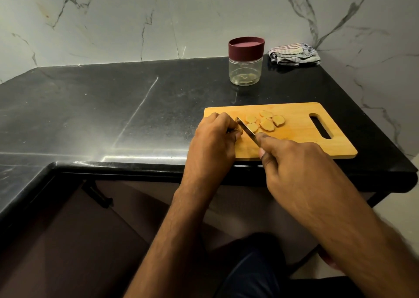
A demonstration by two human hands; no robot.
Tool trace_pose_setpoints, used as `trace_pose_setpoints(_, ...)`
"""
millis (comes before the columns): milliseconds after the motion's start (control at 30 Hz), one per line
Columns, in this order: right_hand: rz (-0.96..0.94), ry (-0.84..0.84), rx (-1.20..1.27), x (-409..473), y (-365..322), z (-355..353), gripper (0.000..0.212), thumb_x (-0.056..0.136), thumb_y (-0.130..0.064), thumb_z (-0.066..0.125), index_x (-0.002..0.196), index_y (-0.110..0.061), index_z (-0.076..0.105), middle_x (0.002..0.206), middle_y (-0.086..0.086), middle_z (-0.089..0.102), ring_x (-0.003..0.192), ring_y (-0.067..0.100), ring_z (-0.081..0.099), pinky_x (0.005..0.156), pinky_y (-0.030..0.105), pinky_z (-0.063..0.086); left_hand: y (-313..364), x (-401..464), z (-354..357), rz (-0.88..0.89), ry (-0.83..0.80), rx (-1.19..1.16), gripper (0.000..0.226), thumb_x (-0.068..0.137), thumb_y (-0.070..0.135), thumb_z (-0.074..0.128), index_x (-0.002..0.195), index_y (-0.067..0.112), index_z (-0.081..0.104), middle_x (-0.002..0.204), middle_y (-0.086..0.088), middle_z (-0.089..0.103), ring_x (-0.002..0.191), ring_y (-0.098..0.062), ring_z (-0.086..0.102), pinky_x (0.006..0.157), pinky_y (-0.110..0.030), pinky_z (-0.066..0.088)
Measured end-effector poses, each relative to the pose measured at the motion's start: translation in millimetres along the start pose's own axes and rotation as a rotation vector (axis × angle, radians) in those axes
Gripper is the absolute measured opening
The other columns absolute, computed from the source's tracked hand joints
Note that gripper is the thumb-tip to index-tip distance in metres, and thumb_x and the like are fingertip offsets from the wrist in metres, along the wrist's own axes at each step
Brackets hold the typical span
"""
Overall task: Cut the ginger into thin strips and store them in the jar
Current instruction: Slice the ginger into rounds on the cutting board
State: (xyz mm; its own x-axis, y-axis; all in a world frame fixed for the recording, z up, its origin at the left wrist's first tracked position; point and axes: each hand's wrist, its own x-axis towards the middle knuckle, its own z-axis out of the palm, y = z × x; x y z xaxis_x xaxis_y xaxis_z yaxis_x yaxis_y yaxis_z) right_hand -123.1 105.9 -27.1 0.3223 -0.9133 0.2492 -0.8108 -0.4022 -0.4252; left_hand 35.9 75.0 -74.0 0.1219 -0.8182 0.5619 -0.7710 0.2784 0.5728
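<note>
Nearest the camera, the right hand [292,161] grips a knife [247,131] by a handle hidden inside the curled fingers, the forefinger stretched along the back of the blade. Just across the blade, the left hand [215,139] curls over what seems to be the last stub of ginger, its fingertips tucked down against the cutting board [294,143]; the stub itself is almost wholly covered, so I cannot tell how much is left. The blade slants between the two hands, its tip pointing away from the person and close against the left hand's knuckles.

Just beyond the blade's far side lie the ginger slices [264,122] — a loose cluster of oval rounds, some overlapping, flat on the board. They are rounds, not strips, so the step in hand looks like the first slicing pass, near its end.

The next move, as I judge it, calls for stacking or lining up these rounds under the left fingertips and drawing the knife through them lengthwise in narrow cuts, with the knuckles kept ahead of the edge.

Well past both hands, toward the wall, stands the jar [246,61] — clear, seemingly empty, its dark red lid on. It must be opened before any strips go in. Beside it lies a folded checked cloth [294,54], on the black counter [113,107].
</note>
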Motion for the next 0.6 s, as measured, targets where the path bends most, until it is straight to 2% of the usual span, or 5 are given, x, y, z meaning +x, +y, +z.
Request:
trace_pose_setpoints(100, 0.006, -0.030, -0.006, 4.4, -1.1, -0.2, 0.042, 0.102, -0.033, 0.037, 0.143, -0.038, 0.035, 0.091, -0.005, 0.054, 0.077, 0.008, 0.048, 0.051, 0.017, 0.034, -1.4, 1.1, 1.1, 0.016, 0.010, -0.004, 0.007, 0.089, 0.005, 0.069, 0.088, 0.011, 0.065, 0.092, 0.000, 0.064, 0.090, -0.019, 0.057, 0.074, -0.035, 0.049)
trace_pose_setpoints(233, 0.012, -0.027, -0.054, 16.3, -4.0, 3.8, 0.037, 0.101, -0.029, 0.040, 0.137, -0.033, 0.044, 0.101, -0.001, 0.060, 0.080, 0.010, 0.049, 0.059, 0.022, 0.041, -2.3, 1.4, 1.9, 0.018, 0.020, -0.008, 0.007, 0.087, 0.003, 0.067, 0.085, 0.009, 0.064, 0.090, -0.002, 0.063, 0.087, -0.019, 0.058, 0.073, -0.036, 0.049)
trace_pose_setpoints(400, 0.023, -0.039, -0.010, 25.7, -3.5, 5.9, 0.033, 0.102, -0.032, 0.039, 0.133, -0.035, 0.050, 0.089, -0.005, 0.048, 0.076, 0.007, 0.043, 0.055, 0.017, 0.035, -1.8, 1.4, 1.5, 0.004, 0.028, -0.023, 0.009, 0.086, 0.002, 0.066, 0.084, 0.010, 0.064, 0.089, -0.001, 0.063, 0.086, -0.019, 0.059, 0.072, -0.042, 0.051)
trace_pose_setpoints(533, 0.031, -0.049, 0.019, 18.8, 3.6, -4.2, 0.037, 0.101, -0.036, 0.041, 0.136, -0.041, 0.046, 0.109, -0.004, 0.059, 0.077, 0.006, 0.044, 0.052, 0.014, 0.030, 0.0, 0.1, 2.7, -0.003, 0.033, -0.021, 0.010, 0.088, 0.002, 0.067, 0.086, 0.011, 0.065, 0.089, 0.001, 0.063, 0.086, -0.018, 0.059, 0.071, -0.041, 0.052)
trace_pose_setpoints(600, 0.039, -0.074, 0.025, 14.2, 3.4, -7.8, 0.037, 0.101, -0.035, 0.041, 0.137, -0.041, 0.046, 0.102, -0.007, 0.056, 0.067, 0.005, 0.042, 0.049, 0.016, 0.026, -0.3, -0.2, 2.8, 0.008, 0.034, -0.007, 0.010, 0.088, 0.001, 0.067, 0.086, 0.010, 0.065, 0.089, 0.000, 0.064, 0.087, -0.019, 0.059, 0.071, -0.042, 0.051)
